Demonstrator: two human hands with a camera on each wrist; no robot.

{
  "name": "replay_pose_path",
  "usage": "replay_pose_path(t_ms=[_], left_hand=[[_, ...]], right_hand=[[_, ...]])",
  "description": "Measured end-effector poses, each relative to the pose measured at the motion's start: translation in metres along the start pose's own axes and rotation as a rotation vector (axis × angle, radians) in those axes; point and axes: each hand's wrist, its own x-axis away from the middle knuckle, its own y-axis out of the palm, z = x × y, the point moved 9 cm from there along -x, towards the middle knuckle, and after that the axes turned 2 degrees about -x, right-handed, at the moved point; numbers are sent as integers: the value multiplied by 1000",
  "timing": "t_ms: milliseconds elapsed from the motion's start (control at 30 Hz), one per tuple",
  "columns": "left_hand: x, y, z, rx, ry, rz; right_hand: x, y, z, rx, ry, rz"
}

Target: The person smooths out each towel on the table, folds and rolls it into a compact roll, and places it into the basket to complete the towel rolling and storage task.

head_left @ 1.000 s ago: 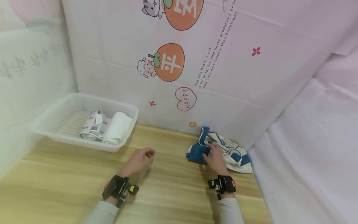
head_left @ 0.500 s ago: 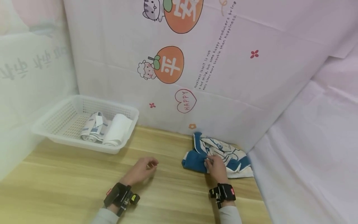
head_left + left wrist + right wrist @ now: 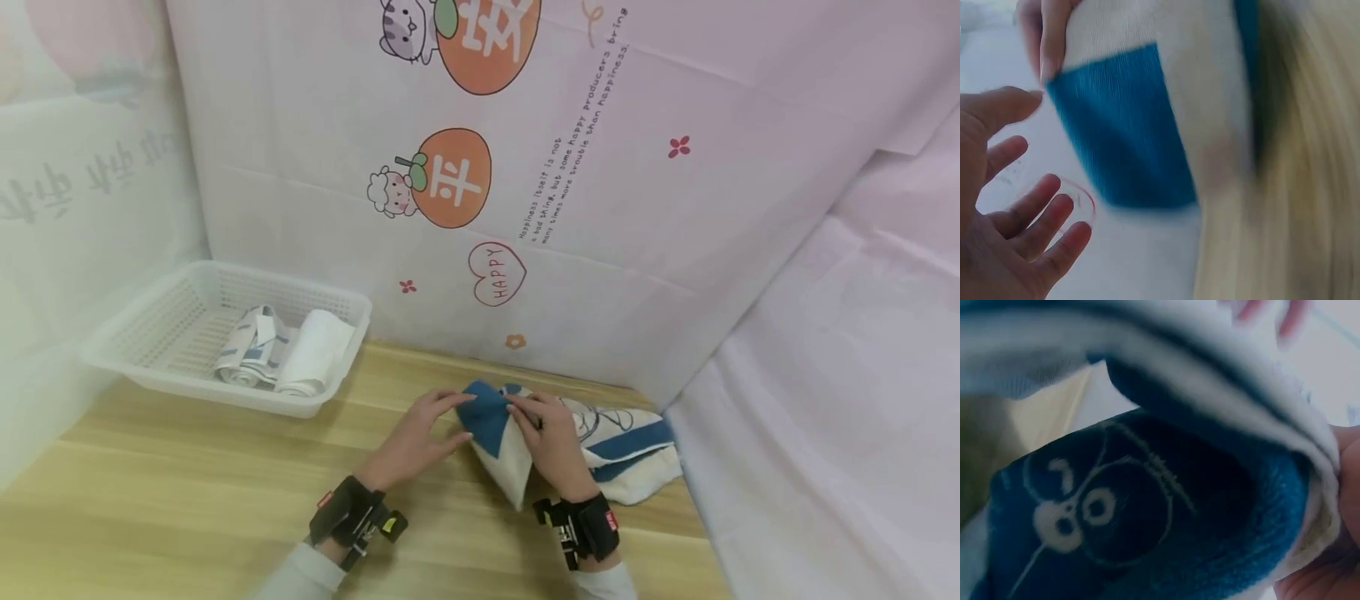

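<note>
A blue and cream towel with line drawings hangs partly raised off the table, its right part lying by the back wall. My right hand pinches its upper edge. In the right wrist view, the towel's dark blue side with a cartoon face fills much of the picture, and part of the right hand shows at the edge. My left hand is at the towel's left corner. The left wrist view has the left hand with fingers spread and apart from the towel's blue patch.
A white plastic basket stands at the left against the back wall. Inside are a rolled patterned towel and a rolled white towel. Printed cloth encloses the wooden table at the back and sides.
My right hand has taken hold of the towel, lifting its left end and drawing it leftward. My left hand has moved right and up to the towel with its fingers spreading.
</note>
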Motion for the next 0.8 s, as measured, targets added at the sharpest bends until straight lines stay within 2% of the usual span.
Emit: replay_pose_path(t_ms=[133, 233, 300, 367, 467, 567, 633, 700, 800], left_hand=[[4, 15, 6, -31, -1, -104], [15, 26, -6, -68, -40, -165], [20, 29, -15, -38, -54, -168], [22, 29, -25, -1, -81, -143], [20, 18, -37, 5, -128, -71], [15, -4, -49, -49, -222, 32], [14, -22, -56, -90, -283, 121], [14, -42, -61, -129, -325, 222], [17, -68, -63, -169, -334, 373]], right_hand=[[8, 41, -17, -100, 39, -132], [23, 75, -18, -163, 115, -291], [34, 88, -15, -192, 164, -384], [44, 90, -8, -201, 209, -453], [57, 79, 15, -184, 267, -470], [69, 59, 45, -128, 321, -430], [77, 46, 64, -79, 351, -403], [86, 39, 80, -46, 377, -412], [96, 40, 97, -54, 400, -457]])
